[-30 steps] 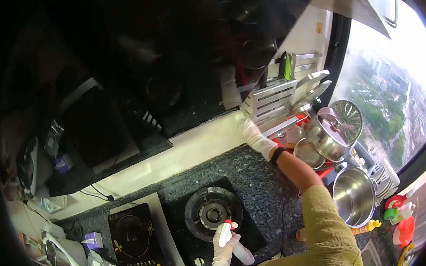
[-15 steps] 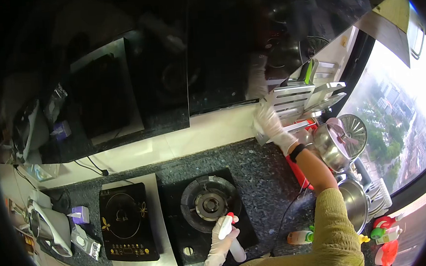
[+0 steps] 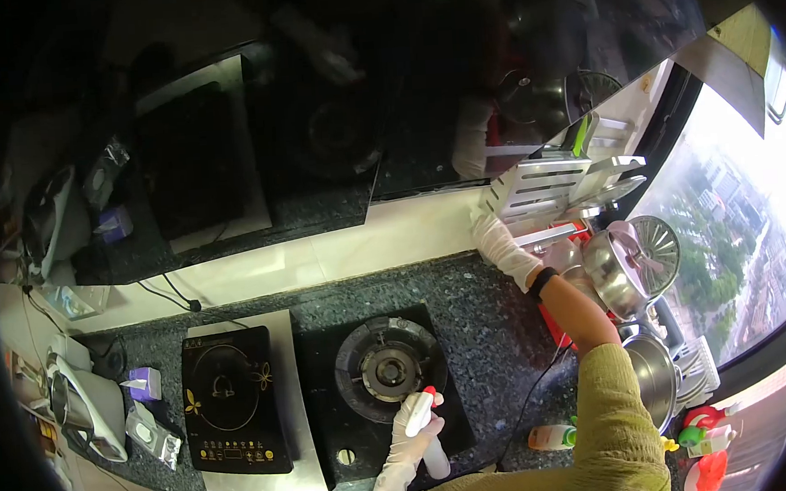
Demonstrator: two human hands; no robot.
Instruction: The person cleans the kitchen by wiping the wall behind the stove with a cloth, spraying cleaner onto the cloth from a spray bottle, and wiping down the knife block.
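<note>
My left hand, in a whitish glove, is closed around a white spray bottle with a red-tipped trigger head. The bottle is at the front edge of the gas burner. My right hand, also gloved, reaches up to the pale wall tiles beneath the dark cabinet. It is just left of a slotted metal rack. The right fingertips blend into the pale wall, so whether they hold anything cannot be made out. A black band circles the right wrist.
A black induction cooker lies left of the burner. Stacked metal pots and a large pot stand at the right by the window. A small bottle sits near my right sleeve. The glossy cabinet overhangs the counter.
My right hand has shifted slightly downward beside the rack. My left hand keeps its hold on the spray bottle in nearly the same place. The view has tilted a little.
</note>
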